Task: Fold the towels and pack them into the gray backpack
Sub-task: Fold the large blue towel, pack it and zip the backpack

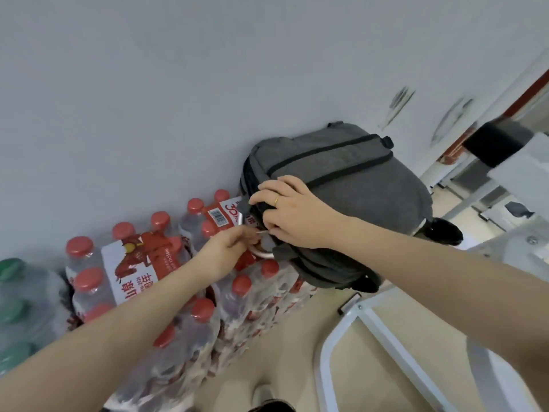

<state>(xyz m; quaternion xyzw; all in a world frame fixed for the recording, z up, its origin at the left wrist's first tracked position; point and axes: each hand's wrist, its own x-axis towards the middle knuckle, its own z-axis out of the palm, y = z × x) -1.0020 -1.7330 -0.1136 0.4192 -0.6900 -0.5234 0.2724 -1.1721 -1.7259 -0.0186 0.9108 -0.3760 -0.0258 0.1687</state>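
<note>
Nearest us, shrink-wrapped packs of red-capped water bottles stood on the floor. Above them our left hand pinched a small zipper pull, while our right hand gripped the gray backpack, which rested against the wall.

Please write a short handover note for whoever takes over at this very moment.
Left hand: pinches what looks like a small zipper pull at the top of the gray fabric backpack.
Right hand: fingers curled over the backpack's top edge, steadying it.
The backpack rests on shrink-wrapped packs of red-capped water bottles against the wall.
Done: nothing visibly packed; whether it is zipped shut is unclear.
Left: no towels in view; find, fold, pack them.
</note>
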